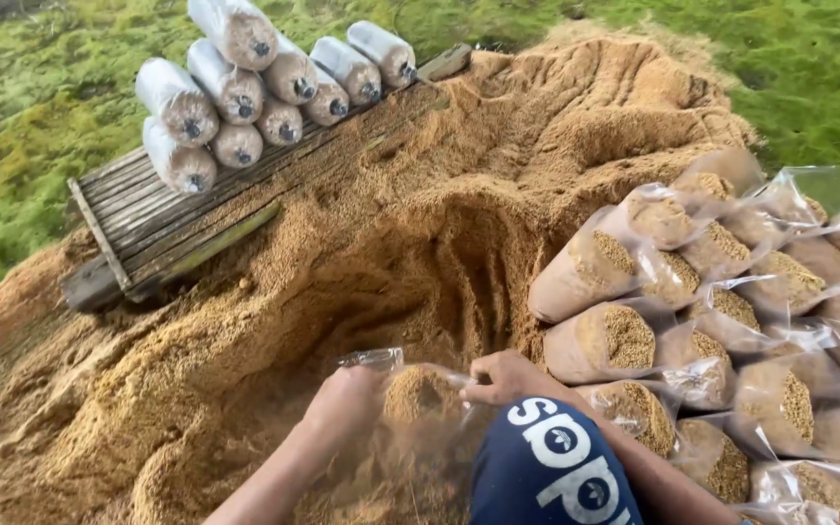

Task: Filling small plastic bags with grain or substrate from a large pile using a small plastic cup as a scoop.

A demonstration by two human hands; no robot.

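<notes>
You are crouching at the foot of a big sawdust heap (274,292), and both your hands are gripping the mouth of a clear plastic bag (420,399) that is sitting in front of your knee (546,467). Your left hand (347,399) is pinching the near-left edge of the bag's mouth, fingers closed on the film, while your right hand (503,377) is clamping the right edge, so the mouth is staying spread and the brown filling inside is showing. The bag is resting against the scooped-out hollow of the heap, probably so loose material is within easy reach.

To your right, a pile of filled bags (721,331) is lying on its side with the mouths left open and loose, stacked close beside you. Further off, on a slatted wooden pallet (177,214) at the heap's upper-left edge, finished bags (245,87) with capped necks are lying in a neat stack, kept off the sawdust. Grass (31,126) is surrounding everything.
</notes>
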